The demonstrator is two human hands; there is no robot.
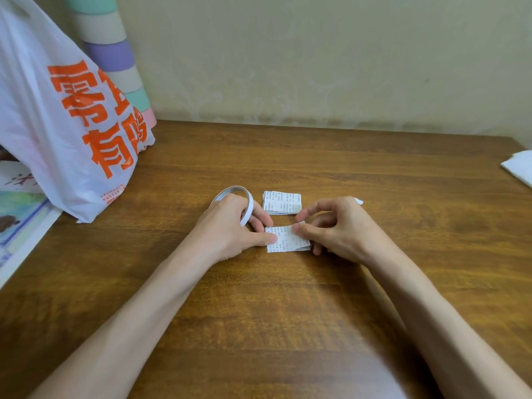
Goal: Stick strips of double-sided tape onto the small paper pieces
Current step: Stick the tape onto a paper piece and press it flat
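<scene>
Small paper piece, a thin printed square, lies flat on the wood-grain table. The left hand grips a thin white tape roll ring and thumb-presses the piece's left edge; the right hand pinches its upper right corner.

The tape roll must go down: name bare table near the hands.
Bare table: between the stack of paper pieces and the wall; right of the right hand up to the white sheets. Crowded: by the plastic bag at left, and around the left hand.
</scene>
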